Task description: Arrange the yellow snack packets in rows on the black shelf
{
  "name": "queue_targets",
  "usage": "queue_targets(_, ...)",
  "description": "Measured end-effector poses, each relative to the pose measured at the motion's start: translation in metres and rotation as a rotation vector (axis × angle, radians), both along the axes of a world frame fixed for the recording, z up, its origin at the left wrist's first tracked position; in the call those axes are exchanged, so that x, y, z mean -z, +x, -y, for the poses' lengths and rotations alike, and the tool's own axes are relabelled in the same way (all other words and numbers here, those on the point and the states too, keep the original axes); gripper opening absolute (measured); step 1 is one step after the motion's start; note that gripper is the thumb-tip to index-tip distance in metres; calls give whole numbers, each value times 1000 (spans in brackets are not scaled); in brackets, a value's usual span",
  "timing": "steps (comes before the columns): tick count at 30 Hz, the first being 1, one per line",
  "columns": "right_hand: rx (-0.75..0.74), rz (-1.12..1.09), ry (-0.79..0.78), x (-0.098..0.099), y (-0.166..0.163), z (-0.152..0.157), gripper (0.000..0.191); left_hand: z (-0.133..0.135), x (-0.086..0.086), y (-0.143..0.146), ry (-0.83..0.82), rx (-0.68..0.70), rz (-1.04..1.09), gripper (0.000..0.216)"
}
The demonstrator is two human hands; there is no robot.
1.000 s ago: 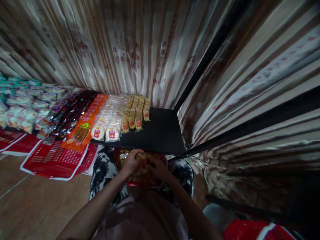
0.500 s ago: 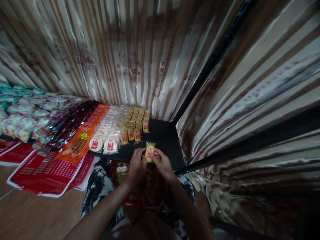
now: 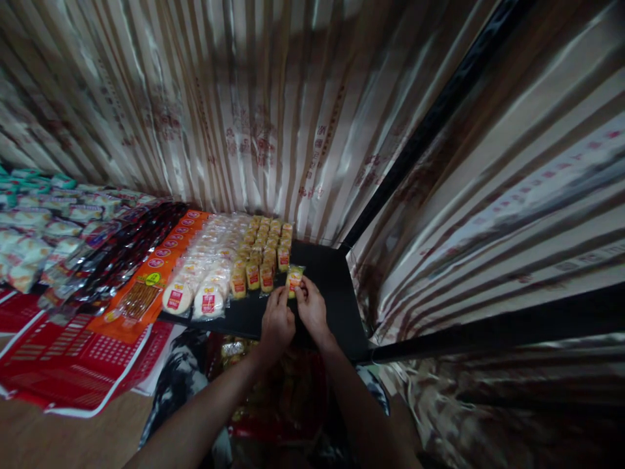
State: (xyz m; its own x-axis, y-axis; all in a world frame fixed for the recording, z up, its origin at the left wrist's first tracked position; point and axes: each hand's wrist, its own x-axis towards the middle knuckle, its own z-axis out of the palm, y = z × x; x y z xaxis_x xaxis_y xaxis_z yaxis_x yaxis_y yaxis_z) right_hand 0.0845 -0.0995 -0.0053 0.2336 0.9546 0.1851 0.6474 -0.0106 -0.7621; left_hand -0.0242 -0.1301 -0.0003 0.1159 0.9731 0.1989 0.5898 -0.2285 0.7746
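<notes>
A small wrapped yellow snack packet (image 3: 294,280) with a red label stands upright over the black shelf's front part. My right hand (image 3: 312,311) pinches its right side between thumb and fingers. At the lower left edge of the packet, my left hand (image 3: 278,320) has its fingertips closed against it, the other fingers curled in. Just left and behind are rows of matching yellow packets (image 3: 266,247) standing on the shelf. Below my forearms, a red basket (image 3: 273,433) in my lap holds more wrapped packets, partly hidden and dark.
Round white wrapped crackers (image 3: 209,296), an orange snack bag (image 3: 131,306), dark shiny packets (image 3: 122,254) and white packets (image 3: 29,241) line the black shelf (image 3: 336,293) leftward. Red baskets or bags (image 3: 92,365) are below. Pleated curtain sheeting (image 3: 273,98) and a black post (image 3: 390,189) bound the back and right.
Both hands have carried the yellow packet slightly forward over the shelf, closer to the standing rows. The view has tilted and shifted a little.
</notes>
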Motion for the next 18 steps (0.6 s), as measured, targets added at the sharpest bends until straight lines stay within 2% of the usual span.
queue_targets(4, -31, 55, 30, -5, -5, -23, 38, -14, 2, 4, 22, 21, 13, 58)
queue_targets(8, -55, 78, 7, 0, -9, -39, 37, -27, 10, 5, 12, -6, 32, 60)
queue_targets(18, -6, 71, 7, 16, -15, -52, 40, -37, 27, 5, -11, 15, 94, 68)
